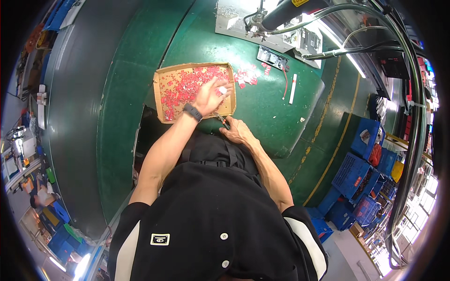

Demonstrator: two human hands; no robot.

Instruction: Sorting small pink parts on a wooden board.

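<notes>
My left hand (pixel 212 97), with a dark band at the wrist, is over the right part of a shallow cardboard box (pixel 157 93). Its fingers are partly stretched and apart; a small white patch shows at them, and I cannot tell whether it is a finger wrap or a loose piece. Many small red pieces (pixel 180 86) lie scattered in the box. By the box's near right corner, my right hand (pixel 239 132) is closed around pliers (pixel 225 122) with orange and black handles. The jaws point up toward the box edge.
More red pieces (pixel 246 77) lie on the green table (pixel 272 112) right of the box. Beyond them are a black device (pixel 273 58) with a red wire and a white strip (pixel 293 89). Metal equipment stands at the back. Blue crates (pixel 351 175) are stacked at the right.
</notes>
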